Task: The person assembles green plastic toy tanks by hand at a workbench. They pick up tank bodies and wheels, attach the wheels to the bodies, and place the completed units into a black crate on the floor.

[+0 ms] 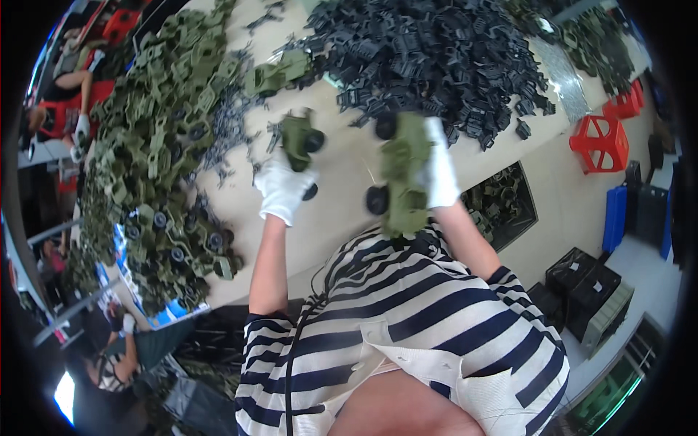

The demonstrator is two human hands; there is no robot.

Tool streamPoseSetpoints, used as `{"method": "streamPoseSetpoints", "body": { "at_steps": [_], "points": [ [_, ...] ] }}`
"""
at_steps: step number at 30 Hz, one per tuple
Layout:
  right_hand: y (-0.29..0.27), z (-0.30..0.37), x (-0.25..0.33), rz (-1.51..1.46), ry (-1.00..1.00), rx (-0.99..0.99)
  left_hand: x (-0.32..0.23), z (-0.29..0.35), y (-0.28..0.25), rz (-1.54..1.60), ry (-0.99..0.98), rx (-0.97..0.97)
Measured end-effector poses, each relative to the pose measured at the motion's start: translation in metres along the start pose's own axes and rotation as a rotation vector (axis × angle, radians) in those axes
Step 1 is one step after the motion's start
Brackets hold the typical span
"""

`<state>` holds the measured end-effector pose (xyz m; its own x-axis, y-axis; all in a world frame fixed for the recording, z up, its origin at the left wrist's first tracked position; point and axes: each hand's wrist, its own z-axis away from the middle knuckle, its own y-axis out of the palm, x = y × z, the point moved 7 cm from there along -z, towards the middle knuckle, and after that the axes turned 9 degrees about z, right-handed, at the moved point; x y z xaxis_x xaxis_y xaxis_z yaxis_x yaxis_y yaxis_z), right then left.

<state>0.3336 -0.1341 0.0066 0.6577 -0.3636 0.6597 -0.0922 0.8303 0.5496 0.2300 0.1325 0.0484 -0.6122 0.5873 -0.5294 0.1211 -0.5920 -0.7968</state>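
- In the head view, I take 12 o'clock as the top of the picture.
- The right hand [440, 171], in a white glove, grasps an olive-green toy truck [406, 174] by its side; the truck lies at 9 o'clock from this hand, above the desk [342, 182].
- The long axis of this truck runs nearly from 12 to 6 o'clock, and its two visible black wheels stick out toward 9 o'clock, to the side of the other hand.
- The left hand [286, 187], also gloved, appears to be closed around the second toy truck [297, 145], which shows at about 1 o'clock from it; this part is blurred, and the exact finger placement I cannot tell.
- Between the two trucks there is a gap, so they are not touching; the olive-green toy truck is clearly nearer to the right hand.
- At 10 o'clock from the left hand spreads a heap of green truck bodies [156, 138].
- At 12 o'clock from the right hand lies a big pile of dark plastic parts [436, 58].
- At about 4 o'clock from the right hand is a dark bin [533, 214] containing green pieces.
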Motion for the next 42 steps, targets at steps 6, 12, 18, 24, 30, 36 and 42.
{"method": "streamPoseSetpoints", "body": {
  "at_steps": [6, 12, 18, 24, 30, 36, 42],
  "points": [
    [-0.189, 0.057, 0.103, 0.427, -0.103, -0.450, -0.002, 0.055, 0.078, -0.458, 0.378, 0.015],
    [-0.352, 0.110, 0.159, 1.499, -0.081, -1.234, 0.003, 0.058, 0.108, -0.617, 0.406, -0.074],
    [-0.183, 0.026, 0.090, 1.321, -0.243, -0.434, -0.003, 0.070, 0.092, -0.667, 0.686, -0.250],
    [0.040, -0.047, 0.013, 1.853, -0.740, 0.196, 0.065, 0.093, 0.079, 0.185, 0.071, -0.461],
    [0.053, -0.120, -0.041, 2.323, -0.885, 0.398, 0.050, 0.065, 0.098, 1.004, -0.427, -0.377],
    [0.043, -0.093, -0.050, 2.180, -0.225, 0.868, 0.058, 0.067, 0.107, 0.977, -0.584, -0.290],
    [0.021, -0.085, -0.052, 2.245, -0.774, 0.687, 0.054, 0.063, 0.115, 0.989, -0.591, -0.289]
  ]
}}
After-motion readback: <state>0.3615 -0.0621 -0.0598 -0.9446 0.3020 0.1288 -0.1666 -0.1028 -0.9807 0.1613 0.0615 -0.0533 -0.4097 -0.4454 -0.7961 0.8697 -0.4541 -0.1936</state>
